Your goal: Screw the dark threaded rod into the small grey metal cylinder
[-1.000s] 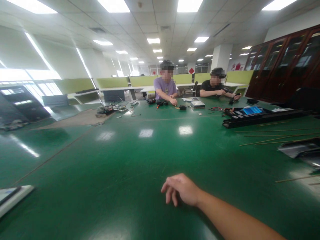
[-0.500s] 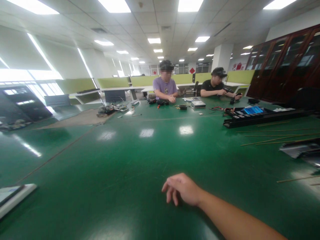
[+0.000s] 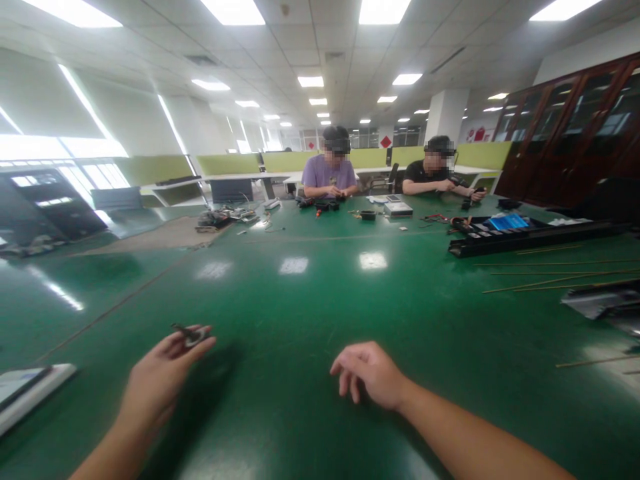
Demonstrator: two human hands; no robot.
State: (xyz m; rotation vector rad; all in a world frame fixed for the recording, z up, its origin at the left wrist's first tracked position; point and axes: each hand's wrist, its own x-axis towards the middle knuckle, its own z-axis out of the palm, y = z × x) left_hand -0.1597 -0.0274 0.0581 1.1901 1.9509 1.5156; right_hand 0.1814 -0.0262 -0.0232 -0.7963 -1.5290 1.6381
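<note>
Dark part (image 3: 193, 337) sits gripped by fingers of the left hand (image 3: 159, 375); the right hand (image 3: 374, 375) curls loosely, fingers parted.

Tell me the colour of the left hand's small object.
Head view: the small object in the left hand looks dark and grey.

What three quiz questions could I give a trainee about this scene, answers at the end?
1. Which of the wearer's hands holds the small dark object?
2. True or false: the right hand is gripping a long screwdriver.
3. Seen from the wearer, where on the green table is the bright blue item? A, near left corner; B, far right part; C, between the two hands.

Key:
1. The left hand.
2. False; it is loosely curled, with nothing visible in its grasp.
3. B.
</note>
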